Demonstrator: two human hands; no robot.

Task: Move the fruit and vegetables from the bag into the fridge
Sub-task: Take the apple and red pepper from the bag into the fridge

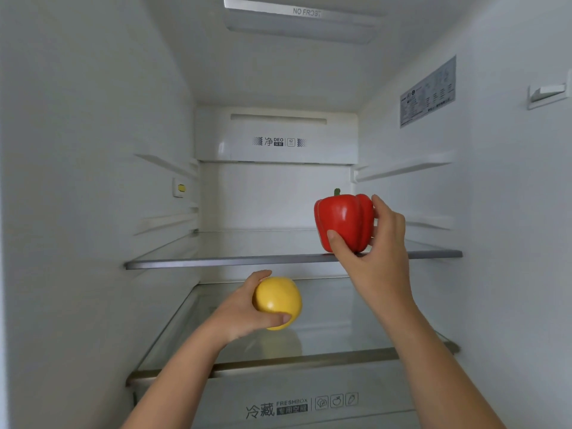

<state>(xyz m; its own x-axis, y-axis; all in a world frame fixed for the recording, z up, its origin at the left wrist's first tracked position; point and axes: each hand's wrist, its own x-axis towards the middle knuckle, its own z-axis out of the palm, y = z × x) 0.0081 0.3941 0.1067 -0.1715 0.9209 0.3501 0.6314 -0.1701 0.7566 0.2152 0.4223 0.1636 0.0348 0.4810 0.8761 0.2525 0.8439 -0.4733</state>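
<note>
Both hands are inside the open fridge. My right hand [376, 249] grips a red bell pepper [345, 219] with a green stem, upright at the front right of the upper glass shelf [216, 261]; its base is at the shelf surface. My left hand [244, 308] grips a round yellow fruit [278, 301] and holds it a little above the lower glass shelf [325, 354], near the middle. Its reflection shows on the glass below. The bag is out of view.
The fridge has white walls, a back panel with a printed label [278, 141], and a label sheet [428, 91] on the right wall. A drawer marked FRESHBOX [294, 407] sits under the lower shelf. Shelf rails line both side walls.
</note>
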